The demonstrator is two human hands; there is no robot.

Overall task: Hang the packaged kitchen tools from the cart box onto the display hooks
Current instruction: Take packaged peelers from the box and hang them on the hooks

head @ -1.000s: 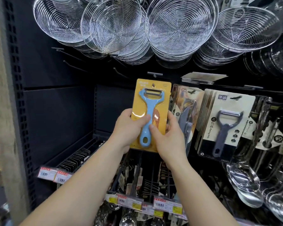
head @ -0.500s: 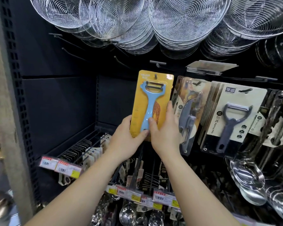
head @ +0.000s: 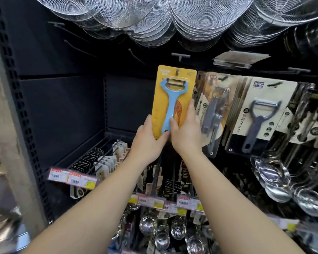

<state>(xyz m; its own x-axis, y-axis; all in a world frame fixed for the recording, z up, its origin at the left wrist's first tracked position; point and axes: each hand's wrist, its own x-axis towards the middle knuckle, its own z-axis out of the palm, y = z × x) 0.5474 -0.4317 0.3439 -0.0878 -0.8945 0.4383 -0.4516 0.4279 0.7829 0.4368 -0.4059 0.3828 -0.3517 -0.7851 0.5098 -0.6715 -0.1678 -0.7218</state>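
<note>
**Peeler card held up at the hook**

The dark display wall (head: 62, 107) fills nearly everything from where I stand, with a bank of wire strainers (head: 173, 21) hanging overhead along the top. Off to the right hang stacked packs of grey peelers (head: 259, 114), with shiny ladles (head: 275, 178) dangling beneath them. Lower down runs a row of price tags (head: 72, 178) clipped to the fronts of the hooks.

In the middle, the person holds up a yellow peeler card (head: 173, 99) carrying a blue peeler, upright against the wall and just beside the grey packs. The display hook (head: 177, 71) shows as a dark tip in the card's hanging hole near its top edge.

Both hands grip the card at its lower end. The left hand (head: 147, 143) wraps the bottom left corner, thumb on the front. The right hand (head: 186, 132) holds the right edge, thumb pressed on the blue handle and fingers reaching up along the side.
</note>
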